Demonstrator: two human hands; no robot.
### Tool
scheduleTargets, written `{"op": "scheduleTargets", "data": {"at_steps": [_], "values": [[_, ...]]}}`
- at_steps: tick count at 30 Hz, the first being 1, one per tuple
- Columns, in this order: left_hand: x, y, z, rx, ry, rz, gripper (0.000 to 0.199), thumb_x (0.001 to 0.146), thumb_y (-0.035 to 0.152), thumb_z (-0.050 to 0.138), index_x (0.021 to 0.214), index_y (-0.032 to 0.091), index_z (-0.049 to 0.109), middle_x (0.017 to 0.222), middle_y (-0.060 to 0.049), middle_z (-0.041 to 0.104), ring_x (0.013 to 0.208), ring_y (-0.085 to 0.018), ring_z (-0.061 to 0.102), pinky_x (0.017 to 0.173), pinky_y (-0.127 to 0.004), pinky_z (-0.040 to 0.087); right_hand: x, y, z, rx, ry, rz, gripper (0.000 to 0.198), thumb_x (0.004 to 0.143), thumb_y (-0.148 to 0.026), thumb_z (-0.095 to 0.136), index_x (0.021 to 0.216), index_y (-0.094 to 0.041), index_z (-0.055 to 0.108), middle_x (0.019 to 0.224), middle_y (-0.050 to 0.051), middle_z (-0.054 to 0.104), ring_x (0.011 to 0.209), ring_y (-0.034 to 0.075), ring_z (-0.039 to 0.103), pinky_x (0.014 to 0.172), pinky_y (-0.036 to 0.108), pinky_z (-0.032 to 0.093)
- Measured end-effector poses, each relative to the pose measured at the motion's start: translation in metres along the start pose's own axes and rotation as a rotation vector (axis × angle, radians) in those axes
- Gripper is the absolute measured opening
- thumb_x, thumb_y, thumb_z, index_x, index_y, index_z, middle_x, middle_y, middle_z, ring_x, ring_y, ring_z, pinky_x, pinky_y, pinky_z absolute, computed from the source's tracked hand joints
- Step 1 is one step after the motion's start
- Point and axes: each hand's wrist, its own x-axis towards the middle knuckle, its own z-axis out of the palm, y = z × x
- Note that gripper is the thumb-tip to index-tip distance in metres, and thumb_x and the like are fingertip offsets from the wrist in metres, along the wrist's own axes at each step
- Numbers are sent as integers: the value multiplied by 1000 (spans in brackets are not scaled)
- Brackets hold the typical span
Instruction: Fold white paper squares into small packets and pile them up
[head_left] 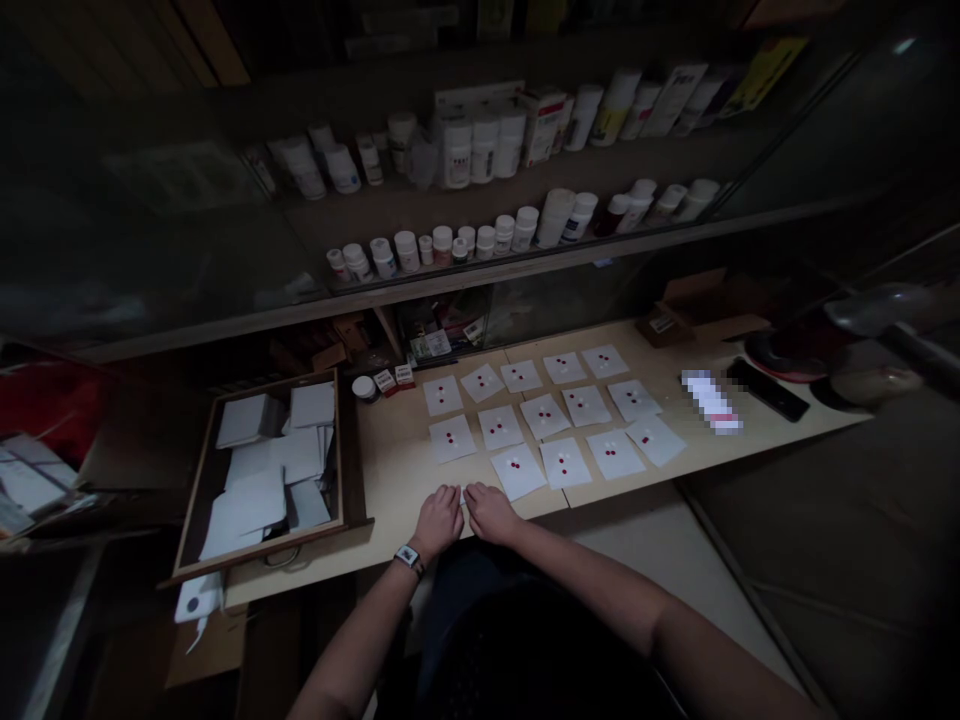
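Near the front edge of the table, my left hand (pixel 439 520) and my right hand (pixel 490 512) meet, fingers closed in a pinch. A bit of white paper (pixel 463 496) shows between the fingertips; most of it is hidden by the hands. To the right and beyond lie several flat white paper squares (pixel 516 471) in rough rows. Each bears small red and pale pills (pixel 564 461). The front row has a gap where my hands are. A watch is on my left wrist.
At left, an open drawer (pixel 352 470) holds stacks of white paper. A white-capped jar (pixel 364 388) and small boxes (pixel 404 375) stand behind. Shelves above carry several pill bottles (pixel 406 250). A lit phone (pixel 711 402), a dark phone (pixel 768 390) and an open carton (pixel 701 310) lie at right.
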Motion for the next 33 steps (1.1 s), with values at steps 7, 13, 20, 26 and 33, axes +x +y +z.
{"op": "scheduleTargets", "data": {"at_steps": [7,13,20,26,33], "values": [[-8,2,-6,65,-90,35,48,85,19,47,133,14,43,113,-13,56,109,-27,46,80,-35,45,-3,-5,-4,17,-15,89,37,85,-16,48,121,-10,51,108,14,56,100,25,49,76,34,43],[-13,-2,-12,99,-54,56,40,89,21,46,129,17,47,117,-11,55,109,-26,45,81,-36,43,1,1,-6,-33,-13,88,34,88,-12,45,122,-13,50,105,13,58,98,23,51,74,32,44],[0,10,-15,60,25,-113,24,94,34,44,98,20,63,91,-7,58,90,-22,50,72,-31,41,2,4,-5,-93,-13,16,22,88,-14,48,107,-10,59,98,13,59,94,24,51,72,34,44],[3,14,-5,29,88,-152,21,95,25,42,99,21,63,97,-6,60,88,-20,50,71,-30,43,-2,6,-8,-50,9,18,20,89,-16,47,101,-12,62,101,12,58,98,24,49,75,34,42],[0,2,-2,-104,123,-18,27,94,17,40,105,25,63,119,-6,59,101,-21,47,83,-35,46,15,13,-17,141,38,193,19,90,-25,51,105,-19,61,106,8,57,100,21,49,80,30,40]]}}
